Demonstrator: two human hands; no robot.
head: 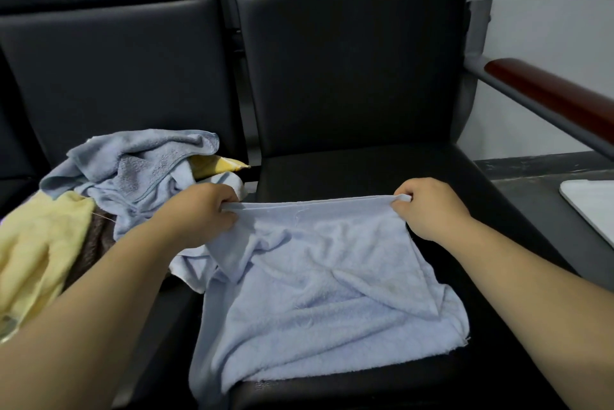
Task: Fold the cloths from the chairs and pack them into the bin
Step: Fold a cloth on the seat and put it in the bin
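Observation:
A pale blue towel (325,286) lies spread and wrinkled over the seat of the right black chair (349,164). My left hand (202,213) pinches its far left corner and my right hand (428,207) pinches its far right corner, so the far edge is stretched taut between them. The near part of the towel hangs over the seat's front. On the left chair (109,77) sits a heap of cloths: a blue-grey towel (139,160), a pale yellow cloth (36,243) and a brown one (96,240) partly buried.
A red-brown armrest (551,91) on a grey bar runs along the right. Beyond it a white rimmed object (591,207), maybe the bin, shows at the right edge on a dark surface. A narrow gap separates the two seats.

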